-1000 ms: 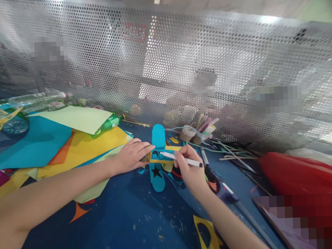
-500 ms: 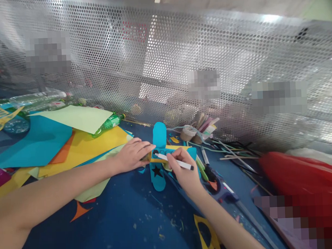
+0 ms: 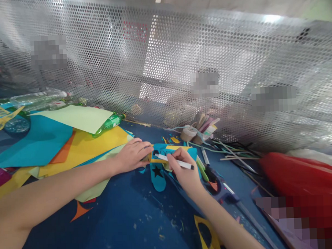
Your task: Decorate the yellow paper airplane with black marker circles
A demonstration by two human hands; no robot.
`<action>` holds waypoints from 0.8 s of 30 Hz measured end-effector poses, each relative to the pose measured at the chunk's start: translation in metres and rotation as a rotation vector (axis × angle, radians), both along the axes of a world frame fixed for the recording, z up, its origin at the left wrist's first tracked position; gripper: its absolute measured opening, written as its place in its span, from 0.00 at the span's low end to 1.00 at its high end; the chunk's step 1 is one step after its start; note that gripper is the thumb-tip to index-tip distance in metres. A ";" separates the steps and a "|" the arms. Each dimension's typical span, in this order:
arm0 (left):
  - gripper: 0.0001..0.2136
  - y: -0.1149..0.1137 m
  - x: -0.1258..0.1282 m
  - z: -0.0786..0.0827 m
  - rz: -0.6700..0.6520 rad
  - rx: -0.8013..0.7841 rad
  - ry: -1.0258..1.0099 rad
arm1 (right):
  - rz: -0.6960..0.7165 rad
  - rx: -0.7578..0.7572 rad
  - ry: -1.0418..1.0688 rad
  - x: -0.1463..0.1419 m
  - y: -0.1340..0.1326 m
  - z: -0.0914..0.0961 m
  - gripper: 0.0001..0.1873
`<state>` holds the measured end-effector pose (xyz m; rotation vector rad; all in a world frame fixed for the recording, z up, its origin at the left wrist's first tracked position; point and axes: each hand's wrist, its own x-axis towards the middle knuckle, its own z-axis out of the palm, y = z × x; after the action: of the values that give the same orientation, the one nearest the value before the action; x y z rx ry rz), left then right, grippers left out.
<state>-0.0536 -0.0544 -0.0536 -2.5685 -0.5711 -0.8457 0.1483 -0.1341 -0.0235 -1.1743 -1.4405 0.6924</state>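
Observation:
In the middle of the head view lies a toy airplane (image 3: 157, 179) of blue and yellow paper, with a black star on its near wing and dark outlined shapes along its side. My left hand (image 3: 134, 155) is closed around its left end, fingers over the top. A white marker with a black cap end (image 3: 184, 164) is pinched in my right hand (image 3: 184, 171). The marker's tip touches a dark round spot on the airplane's side. Part of the airplane's right end is hidden behind my right hand.
Coloured paper sheets (image 3: 92, 146) and a green plastic bottle (image 3: 109, 125) lie at left. Scissors or a similar dark-handled tool (image 3: 225, 189), another marker (image 3: 205, 156) and thin strips lie at right, near a red bag (image 3: 292, 177). A perforated metal screen (image 3: 110, 50) stands behind.
The blue far wing that stood up behind the airplane's body no longer shows upright. Both hands and the marker have stayed nearly in place.

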 end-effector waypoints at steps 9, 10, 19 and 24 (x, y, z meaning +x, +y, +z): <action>0.16 -0.002 -0.001 0.002 -0.005 0.000 0.004 | 0.009 0.003 -0.008 0.000 0.001 -0.001 0.16; 0.16 -0.002 -0.001 0.002 -0.004 0.002 0.007 | 0.010 0.003 -0.013 0.001 0.001 -0.001 0.15; 0.17 -0.001 -0.001 0.002 -0.001 0.011 0.005 | -0.007 0.009 -0.035 0.002 0.003 -0.003 0.15; 0.16 -0.001 -0.001 0.001 0.000 0.010 0.006 | 0.003 0.001 -0.015 0.001 0.002 -0.001 0.16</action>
<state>-0.0542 -0.0556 -0.0526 -2.5611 -0.5639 -0.8389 0.1490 -0.1325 -0.0244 -1.1788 -1.4550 0.6868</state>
